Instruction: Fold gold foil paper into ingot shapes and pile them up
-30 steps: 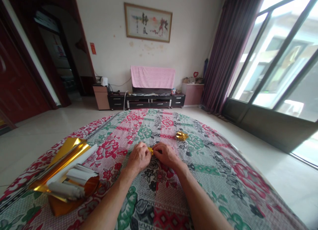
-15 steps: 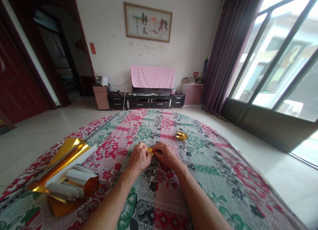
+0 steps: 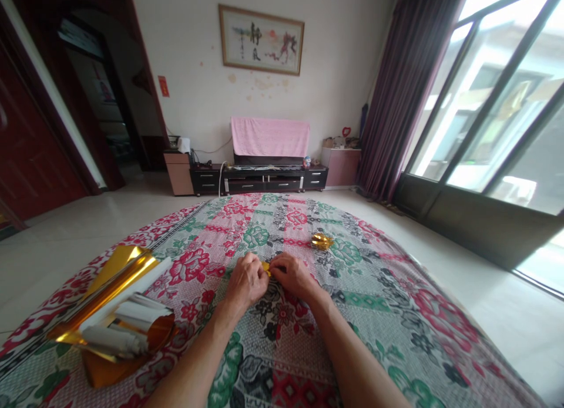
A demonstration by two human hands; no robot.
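Your left hand and right hand pinch a small yellow scrap, probably foil paper, between their fingertips, over the round table's red-and-green floral cloth; uneven tugging could tear it or crease it crookedly.

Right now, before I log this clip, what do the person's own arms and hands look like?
The left hand and right hand are bare, without gloves. The left forearm and right forearm show no sleeve, watch or bracelet. Rings are too small to rule out.

Foil rolls on tbl L, bundle beyond R grip.
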